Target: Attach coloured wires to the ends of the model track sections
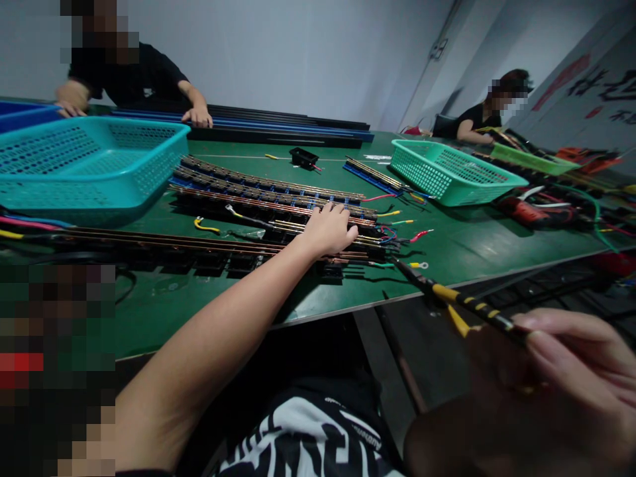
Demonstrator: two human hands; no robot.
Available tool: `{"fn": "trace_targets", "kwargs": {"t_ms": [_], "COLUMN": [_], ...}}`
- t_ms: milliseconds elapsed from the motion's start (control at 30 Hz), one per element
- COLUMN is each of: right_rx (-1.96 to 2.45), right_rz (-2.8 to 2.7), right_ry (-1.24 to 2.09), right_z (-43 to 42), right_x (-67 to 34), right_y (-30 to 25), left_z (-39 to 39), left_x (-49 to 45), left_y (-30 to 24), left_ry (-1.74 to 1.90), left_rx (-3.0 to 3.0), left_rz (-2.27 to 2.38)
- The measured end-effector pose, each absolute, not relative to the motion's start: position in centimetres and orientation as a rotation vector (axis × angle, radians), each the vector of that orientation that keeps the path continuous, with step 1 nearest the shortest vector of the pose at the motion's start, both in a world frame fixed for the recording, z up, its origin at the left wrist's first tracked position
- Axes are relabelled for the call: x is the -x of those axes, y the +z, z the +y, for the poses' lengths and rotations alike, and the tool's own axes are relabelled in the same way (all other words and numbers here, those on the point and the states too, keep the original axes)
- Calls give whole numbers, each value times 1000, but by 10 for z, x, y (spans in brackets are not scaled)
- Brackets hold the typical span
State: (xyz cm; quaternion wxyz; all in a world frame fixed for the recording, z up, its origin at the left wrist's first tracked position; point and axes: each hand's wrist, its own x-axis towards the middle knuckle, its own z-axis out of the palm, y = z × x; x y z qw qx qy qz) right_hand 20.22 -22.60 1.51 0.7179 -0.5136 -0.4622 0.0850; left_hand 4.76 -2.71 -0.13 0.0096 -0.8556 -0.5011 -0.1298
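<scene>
My left hand [328,230] reaches out over the green table [209,305] and rests, fingers curled down, on a long strip of copper rails with black sockets [238,246]. Coloured wires with ring terminals [405,233] stick out of the strip's right end. My right hand [571,371] is low at the right, off the table edge, and its fingers grip a tool with a black and yellow striped handle [467,303], tip pointing up left toward the wires.
More copper strips [268,189] lie behind the first. A blue basket [84,165] stands at the left, a green basket [454,172] at the right. A small black part [304,158] lies mid-table. Two other people sit at the far side.
</scene>
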Motion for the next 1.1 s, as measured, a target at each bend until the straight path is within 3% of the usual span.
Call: {"fn": "trace_targets", "kwargs": {"t_ms": [100,267,467,1100], "right_rx": [879,776,861,916], "right_rz": [-917,-1088,-1048,-1000], "right_ry": [90,306,498,527], "right_z": [-194,-91,5,26], "right_x": [-200,-204,-214,-214], "right_y": [35,62,40,16], "left_z": [-27,-27,-27,-26], "left_x": [-47,-47,-48,-48], "left_y": [-1,-2,-3,-4], "left_ry": [-406,-412,-420,-419], "left_rx": [2673,2670,2665,2671], "left_rz": [-1566,-1560,-1556,-1557]}}
